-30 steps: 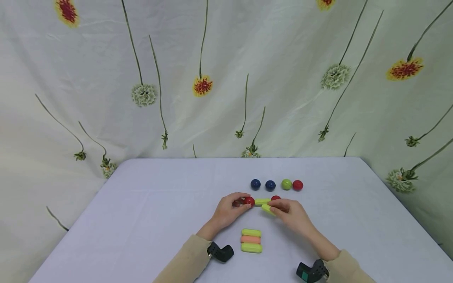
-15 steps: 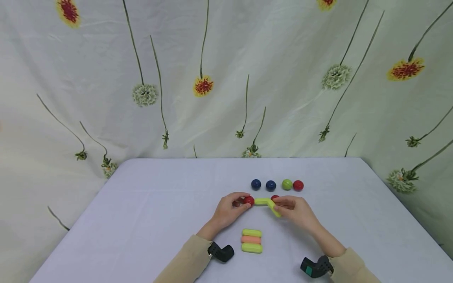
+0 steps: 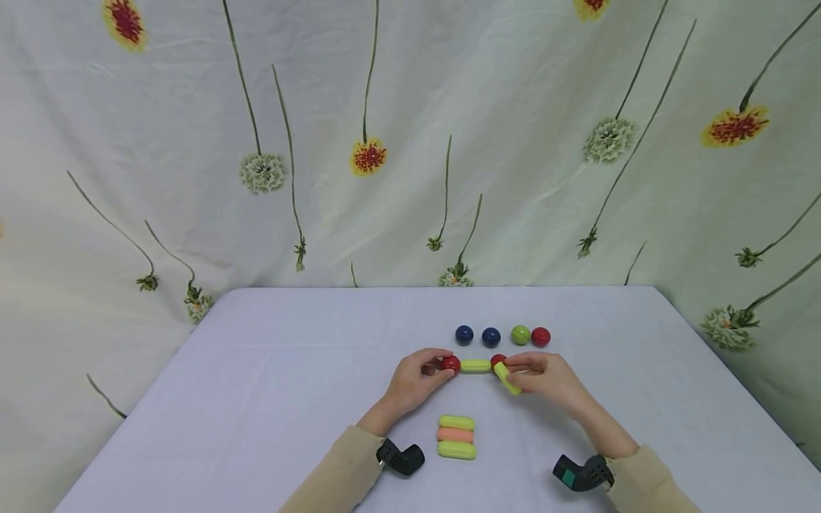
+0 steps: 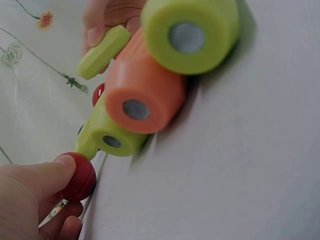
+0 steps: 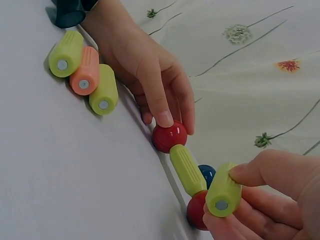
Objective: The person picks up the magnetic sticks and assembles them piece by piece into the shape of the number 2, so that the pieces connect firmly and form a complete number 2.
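My left hand [image 3: 409, 385] pinches a glossy red ball [image 3: 452, 365] between thumb and fingers. A yellow-green magnetic rod [image 3: 475, 365] runs rightward from that ball to a second red ball [image 5: 197, 210]. Between thumb and fingers of my right hand [image 3: 546, 377] is another yellow-green rod [image 5: 224, 189], held at a slant. Its far end overlaps the second red ball in the head view, while its near end shows a grey metal disc in the right wrist view. The right fingertips are close beside that ball, partly covering it in the head view.
Nearer the person, two yellow-green rods and an orange rod [image 3: 455, 434] lie side by side. Behind the hands stands a row of two dark blue balls [image 3: 465, 335], a green ball [image 3: 520, 335] and a red ball [image 3: 541, 336]. A flowered cloth [image 3: 526, 214] hangs behind the table.
My right hand has shifted a little to the right with its rod, which moved from the joined rod over to the second red ball. The left hand keeps its place on the first ball.
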The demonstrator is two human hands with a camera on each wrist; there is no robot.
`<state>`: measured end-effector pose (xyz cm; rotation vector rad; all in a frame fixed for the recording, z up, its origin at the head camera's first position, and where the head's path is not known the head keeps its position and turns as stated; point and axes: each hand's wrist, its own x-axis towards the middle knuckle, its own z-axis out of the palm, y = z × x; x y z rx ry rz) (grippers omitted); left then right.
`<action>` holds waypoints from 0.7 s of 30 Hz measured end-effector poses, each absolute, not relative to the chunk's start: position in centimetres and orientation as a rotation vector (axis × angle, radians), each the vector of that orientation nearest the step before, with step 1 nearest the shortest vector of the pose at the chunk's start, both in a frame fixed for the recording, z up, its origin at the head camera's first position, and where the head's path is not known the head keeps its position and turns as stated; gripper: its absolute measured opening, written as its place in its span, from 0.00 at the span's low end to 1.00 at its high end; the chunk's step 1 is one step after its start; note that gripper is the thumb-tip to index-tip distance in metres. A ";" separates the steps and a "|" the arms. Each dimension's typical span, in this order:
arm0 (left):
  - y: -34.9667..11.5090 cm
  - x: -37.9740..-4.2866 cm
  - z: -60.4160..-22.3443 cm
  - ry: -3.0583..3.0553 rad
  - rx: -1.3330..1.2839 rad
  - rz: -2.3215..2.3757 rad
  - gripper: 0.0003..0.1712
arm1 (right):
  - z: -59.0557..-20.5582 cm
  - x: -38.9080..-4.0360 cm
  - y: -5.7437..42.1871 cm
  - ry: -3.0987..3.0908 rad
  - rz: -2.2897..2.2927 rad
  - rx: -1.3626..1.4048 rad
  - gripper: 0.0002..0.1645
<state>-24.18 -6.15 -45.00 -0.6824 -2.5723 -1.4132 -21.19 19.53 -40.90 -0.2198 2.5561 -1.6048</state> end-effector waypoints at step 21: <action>-6.1 -24.2 -44.9 -2.577 -0.680 -1.420 0.18 | -41.1 -21.8 20.9 2.536 -1.497 -0.122 0.20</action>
